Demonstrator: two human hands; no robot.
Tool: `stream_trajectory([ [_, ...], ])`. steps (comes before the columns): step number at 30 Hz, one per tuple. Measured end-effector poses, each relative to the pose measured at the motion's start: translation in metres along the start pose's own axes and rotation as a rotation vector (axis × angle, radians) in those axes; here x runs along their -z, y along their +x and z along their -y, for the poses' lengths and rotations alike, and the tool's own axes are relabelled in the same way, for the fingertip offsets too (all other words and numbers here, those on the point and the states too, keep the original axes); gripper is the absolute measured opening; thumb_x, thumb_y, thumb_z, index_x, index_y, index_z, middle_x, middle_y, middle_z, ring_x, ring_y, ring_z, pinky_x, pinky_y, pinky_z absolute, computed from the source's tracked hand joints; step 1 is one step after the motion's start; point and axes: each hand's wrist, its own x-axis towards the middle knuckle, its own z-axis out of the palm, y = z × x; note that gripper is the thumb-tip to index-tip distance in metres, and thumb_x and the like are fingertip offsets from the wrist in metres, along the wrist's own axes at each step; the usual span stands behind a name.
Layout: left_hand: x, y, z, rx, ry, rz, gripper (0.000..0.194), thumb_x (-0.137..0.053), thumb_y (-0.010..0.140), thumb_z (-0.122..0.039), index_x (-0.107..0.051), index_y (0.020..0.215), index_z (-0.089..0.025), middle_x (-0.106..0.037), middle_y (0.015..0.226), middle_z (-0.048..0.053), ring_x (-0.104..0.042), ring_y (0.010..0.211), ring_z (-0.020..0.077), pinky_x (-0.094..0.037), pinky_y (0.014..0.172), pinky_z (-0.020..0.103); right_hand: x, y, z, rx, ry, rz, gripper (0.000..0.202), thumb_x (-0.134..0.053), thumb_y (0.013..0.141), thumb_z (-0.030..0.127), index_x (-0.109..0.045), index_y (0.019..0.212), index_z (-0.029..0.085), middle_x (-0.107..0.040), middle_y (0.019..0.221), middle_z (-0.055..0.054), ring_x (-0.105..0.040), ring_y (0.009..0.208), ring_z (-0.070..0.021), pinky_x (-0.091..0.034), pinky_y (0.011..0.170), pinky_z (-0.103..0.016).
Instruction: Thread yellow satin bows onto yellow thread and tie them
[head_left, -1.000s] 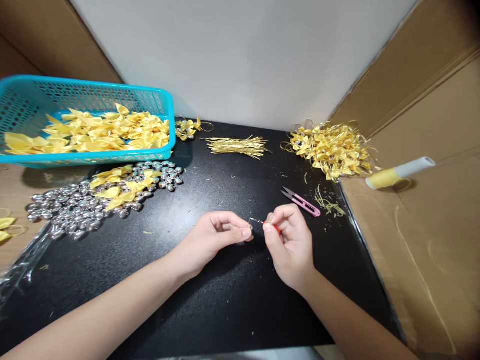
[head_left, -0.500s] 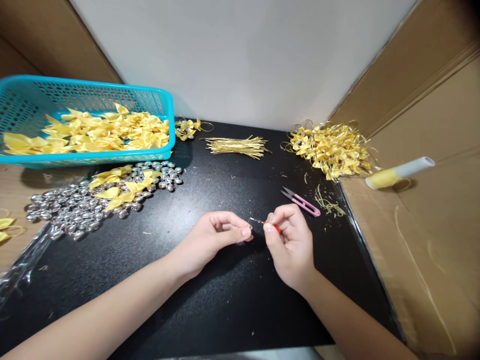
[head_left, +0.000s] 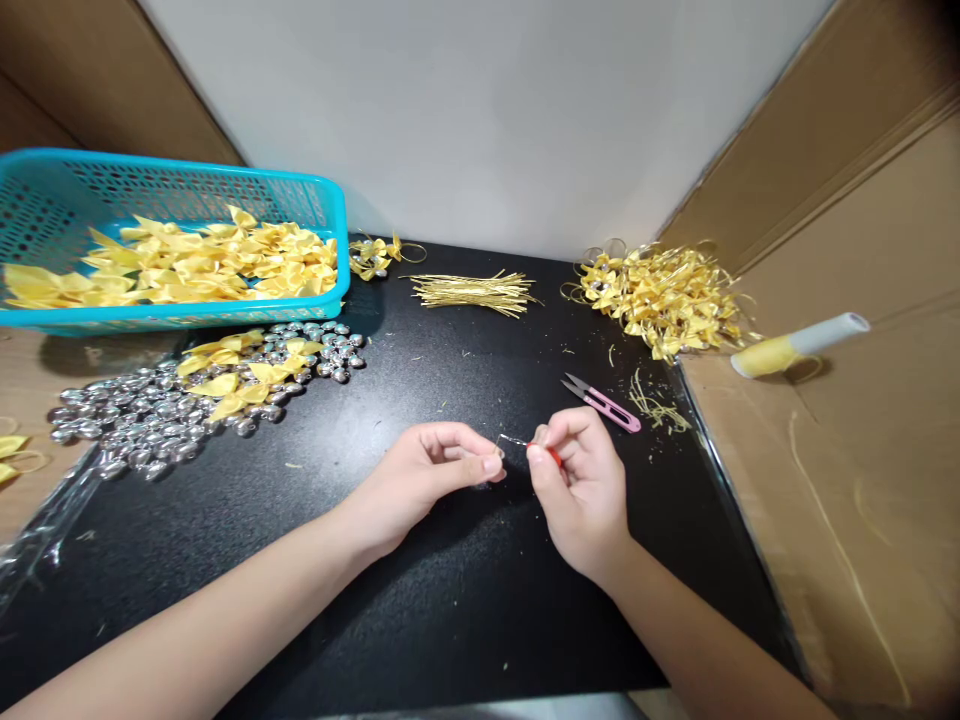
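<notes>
My left hand [head_left: 442, 468] is closed in a pinch over the middle of the black table. What its thumb and forefinger hold is mostly hidden; only a tiny shiny bit shows at the fingertips. Facing it, my right hand [head_left: 577, 480] is closed on a small tool with a red handle [head_left: 555, 456]. A thin, twisted-looking metal shaft [head_left: 514, 441] runs from that tool to the left fingertips. Just beyond the right hand lie pink thread snips [head_left: 607, 405], their blades pointing to the back left.
At the left, a blue basket [head_left: 225, 312] holds yellow ribbon bows. Silver beads [head_left: 161, 420] lie before it, some bows on top. Gold cords [head_left: 474, 293] lie at the back. Corded bows [head_left: 667, 300] are heaped at right, near cord scraps [head_left: 660, 405] and a tube [head_left: 821, 338].
</notes>
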Motion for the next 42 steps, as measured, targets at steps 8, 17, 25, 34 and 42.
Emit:
stream_trajectory([
  [8, -0.001, 0.0, -0.001, -0.008, -0.011, 0.011, 0.016, -0.085, 0.067, -0.03, -0.075, 0.069, -0.018, -0.072, 0.066, -0.002, -0.061, 0.064, 0.0057, -0.045, 0.066, 0.015, 0.0, 0.001, -0.002, -0.013, 0.0, 0.006, 0.014, -0.05, 0.089, 0.013, -0.043, 0.087, 0.025, -0.036, 0.058, 0.01, -0.032, 0.042, -0.0044, -0.026, 0.042, -0.017],
  [17, -0.002, 0.0, 0.001, -0.004, -0.002, 0.016, 0.013, -0.084, 0.068, -0.027, -0.075, 0.069, -0.018, -0.073, 0.068, -0.003, -0.061, 0.064, 0.0051, -0.045, 0.066, 0.014, -0.002, -0.002, -0.004, -0.036, -0.01, 0.021, 0.012, -0.05, 0.09, 0.015, -0.043, 0.088, 0.025, -0.04, 0.058, 0.01, -0.034, 0.043, -0.0047, -0.027, 0.043, -0.018],
  [25, -0.003, -0.001, -0.002, -0.083, 0.332, -0.129, 0.017, -0.077, 0.071, -0.032, -0.072, 0.069, -0.016, -0.069, 0.064, -0.001, -0.056, 0.059, 0.0096, -0.041, 0.06, 0.02, -0.001, 0.006, -0.009, -0.127, -0.124, 0.152, 0.007, -0.052, 0.091, 0.022, -0.047, 0.097, 0.022, -0.053, 0.065, 0.007, -0.048, 0.055, -0.0076, -0.037, 0.053, -0.021],
  [34, 0.007, 0.002, 0.003, -0.306, 1.055, -0.292, 0.024, -0.062, 0.08, -0.041, -0.075, 0.083, -0.022, -0.073, 0.082, 0.003, -0.063, 0.081, 0.0218, -0.044, 0.073, 0.031, 0.003, 0.025, -0.028, -0.118, -0.416, 0.087, 0.006, -0.06, 0.086, 0.019, -0.062, 0.08, 0.02, -0.064, 0.081, -0.001, -0.057, 0.083, -0.0163, -0.045, 0.077, -0.03],
  [42, 0.027, 0.015, 0.004, -0.426, 1.225, -0.32, 0.031, -0.053, 0.083, -0.047, -0.071, 0.081, -0.022, -0.072, 0.079, 0.003, -0.062, 0.078, 0.023, -0.044, 0.07, 0.03, -0.002, 0.029, -0.046, -0.007, -0.613, 0.025, 0.008, -0.07, 0.081, 0.021, -0.071, 0.073, 0.021, -0.063, 0.09, -0.005, -0.053, 0.095, -0.0196, -0.045, 0.089, -0.034],
])
